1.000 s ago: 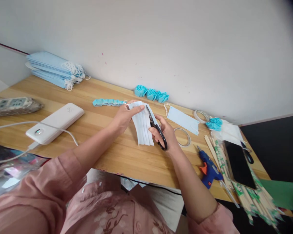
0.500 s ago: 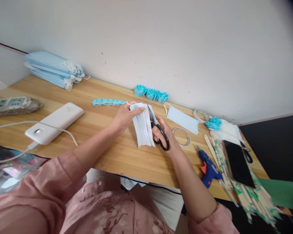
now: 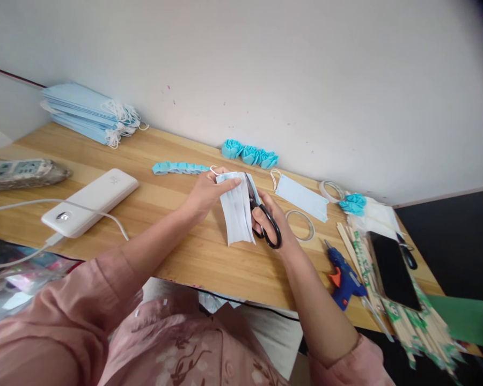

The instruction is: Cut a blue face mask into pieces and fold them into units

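Note:
In front of me my left hand [image 3: 211, 192] pinches the upper part of a pale blue-and-white disposable face mask [image 3: 236, 214], thumb on its near face. A white ear loop shows above those fingers. My right hand [image 3: 276, 222] grips black-handled scissors [image 3: 270, 225], whose blades run upward along the mask's right side, with mask material on both sides of them. Behind my left hand lies a pleated light-blue strip [image 3: 179, 168]. To the right of the scissors rests another flat blue mask [image 3: 300, 196], with its loop at the left end.
Blue rosettes [image 3: 249, 154] stand along the wall; a mask stack [image 3: 84, 112] is at back left. A power bank [image 3: 90, 203] with cable and a power strip [image 3: 22, 174] lie left. Tape rolls [image 3: 300, 225], a glue gun [image 3: 344, 276], a phone [image 3: 394, 271] and wrapped chopsticks [image 3: 416, 327] lie right.
The mask has shifted slightly to the right and its pleats look flatter. The scissors have moved very slightly right with my right hand. Both hands keep their holds.

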A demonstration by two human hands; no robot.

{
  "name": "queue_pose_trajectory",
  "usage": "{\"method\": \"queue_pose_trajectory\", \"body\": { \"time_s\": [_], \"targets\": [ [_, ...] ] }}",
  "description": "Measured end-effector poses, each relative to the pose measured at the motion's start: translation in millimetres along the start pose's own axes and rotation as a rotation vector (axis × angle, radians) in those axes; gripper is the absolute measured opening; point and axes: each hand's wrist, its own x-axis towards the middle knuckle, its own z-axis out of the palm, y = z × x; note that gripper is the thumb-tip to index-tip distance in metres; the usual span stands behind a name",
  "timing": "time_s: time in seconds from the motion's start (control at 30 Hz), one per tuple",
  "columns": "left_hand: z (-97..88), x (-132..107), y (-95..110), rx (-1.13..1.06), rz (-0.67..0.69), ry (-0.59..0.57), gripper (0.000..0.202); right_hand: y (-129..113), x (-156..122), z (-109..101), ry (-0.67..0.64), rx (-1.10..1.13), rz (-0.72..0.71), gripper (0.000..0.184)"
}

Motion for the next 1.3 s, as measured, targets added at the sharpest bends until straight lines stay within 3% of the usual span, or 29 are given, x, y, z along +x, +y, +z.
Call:
{"method": "queue_pose_trajectory", "body": {
  "time_s": [0.67, 1.3],
  "targets": [
    [-1.8, 1.4, -2.8, -0.021, -0.032, 0.021, 0.034, -0.2, 3.4, -1.1, 0.044, -0.098, 0.047, 0.082],
    [-4.2, 3.7, -5.6, -0.026, -0.102, -0.031, 0.033, -1.1, 2.4, 0.5, 0.046, -0.153, 0.085, 0.082]
  ]
}}
